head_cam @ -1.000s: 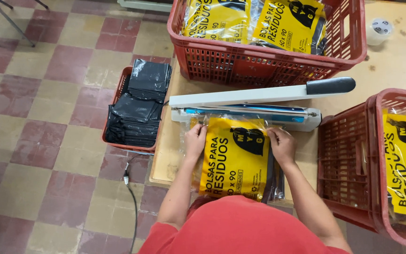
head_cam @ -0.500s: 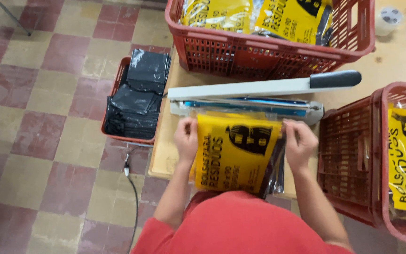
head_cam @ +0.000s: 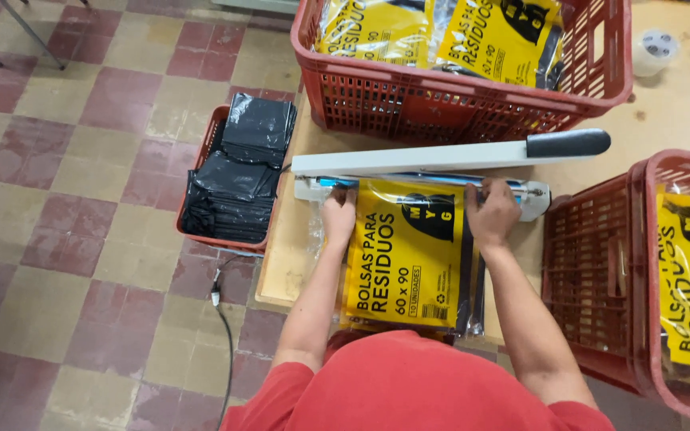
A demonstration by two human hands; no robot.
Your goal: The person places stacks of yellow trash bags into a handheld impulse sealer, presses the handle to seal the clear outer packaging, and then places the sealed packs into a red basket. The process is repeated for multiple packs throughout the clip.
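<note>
Since half a second ago, yellow bag packet (head_cam: 409,255) sits squarer under raised sealer arm (head_cam: 441,156). Left hand (head_cam: 339,215) and right hand (head_cam: 491,214) pinch its far corners. Light, floppy, slick film; hold edges.

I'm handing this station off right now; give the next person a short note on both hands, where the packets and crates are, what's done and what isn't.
Left hand and right hand each pinch a top corner of the yellow packet, its top edge lying under the raised sealer arm.
Done: yellow packets fill the far red crate; one lies in the right red crate.
Left: arm not pressed down, so this packet looks unsealed; folded black bags wait in the floor crate.
</note>
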